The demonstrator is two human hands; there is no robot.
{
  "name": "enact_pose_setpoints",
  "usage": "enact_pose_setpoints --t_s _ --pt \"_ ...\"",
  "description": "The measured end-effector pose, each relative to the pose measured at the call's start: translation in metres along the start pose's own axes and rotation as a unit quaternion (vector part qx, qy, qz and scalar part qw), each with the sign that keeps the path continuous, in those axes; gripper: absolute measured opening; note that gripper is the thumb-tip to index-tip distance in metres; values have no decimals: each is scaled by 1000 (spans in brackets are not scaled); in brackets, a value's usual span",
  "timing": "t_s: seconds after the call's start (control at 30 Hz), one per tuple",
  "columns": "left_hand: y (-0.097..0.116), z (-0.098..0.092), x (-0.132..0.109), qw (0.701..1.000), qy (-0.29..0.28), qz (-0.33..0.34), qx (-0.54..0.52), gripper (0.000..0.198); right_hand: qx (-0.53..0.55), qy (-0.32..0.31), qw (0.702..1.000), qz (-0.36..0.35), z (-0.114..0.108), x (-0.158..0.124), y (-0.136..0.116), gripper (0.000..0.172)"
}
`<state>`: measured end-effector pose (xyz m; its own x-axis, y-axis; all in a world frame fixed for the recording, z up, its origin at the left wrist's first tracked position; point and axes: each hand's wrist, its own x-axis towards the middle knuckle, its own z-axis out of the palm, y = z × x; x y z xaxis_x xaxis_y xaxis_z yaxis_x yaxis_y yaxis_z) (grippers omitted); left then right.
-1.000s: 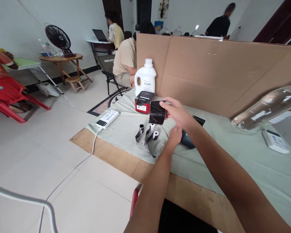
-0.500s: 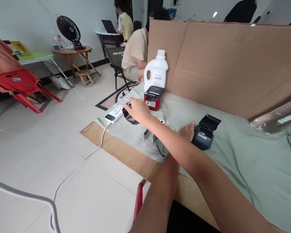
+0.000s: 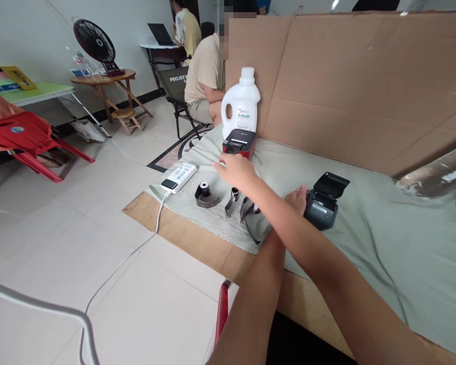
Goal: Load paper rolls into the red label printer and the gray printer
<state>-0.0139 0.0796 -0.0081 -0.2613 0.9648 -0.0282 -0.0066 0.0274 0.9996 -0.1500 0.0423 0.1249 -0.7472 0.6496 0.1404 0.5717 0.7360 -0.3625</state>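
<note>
My right hand (image 3: 235, 170) hovers low over the green cloth (image 3: 365, 243) with its fingers stretched out and nothing in them; it is blurred by motion. Just left of it lies a black wrapper with a small paper roll (image 3: 207, 195). Two more small rolls in black wrappers (image 3: 247, 205) lie under my right forearm. My left hand (image 3: 297, 197) rests against the left side of a black label printer (image 3: 324, 201), whose lid stands open; its fingers look curled on the printer. A red and black label printer (image 3: 239, 142) stands just beyond my right hand.
A white detergent bottle (image 3: 241, 104) stands before a cardboard wall (image 3: 345, 86). A white power strip (image 3: 178, 177) with a cord lies at the cloth's left corner. A clear plastic object (image 3: 437, 175) is at right. A seated person (image 3: 203, 76), a fan (image 3: 95, 45) and red chair (image 3: 30, 137) are at left.
My right hand carried the black wrapper left, set it down by the power strip and has drawn back empty. My left hand stayed by the black printer.
</note>
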Motion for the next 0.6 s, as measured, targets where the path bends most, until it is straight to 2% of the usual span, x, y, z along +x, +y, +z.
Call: enact_pose_setpoints --t_s 0.07,0.13,0.27,0.4,0.6 --pt "-4 2 1 999 -8 6 -40 55 -4 -5 999 41 -21 -9 27 28" --pt "-10 5 5 997 -14 15 -71 54 -17 -30 997 71 -30 -20 53 22" --pt "-18 10 13 997 -20 21 -69 50 0 -91 990 107 -20 -38 88 21" --pt "-7 6 10 999 -20 14 -35 51 52 -104 986 123 -5 -46 97 24" --pt "11 -2 -4 999 -7 7 31 48 64 -107 983 137 7 -47 98 22"
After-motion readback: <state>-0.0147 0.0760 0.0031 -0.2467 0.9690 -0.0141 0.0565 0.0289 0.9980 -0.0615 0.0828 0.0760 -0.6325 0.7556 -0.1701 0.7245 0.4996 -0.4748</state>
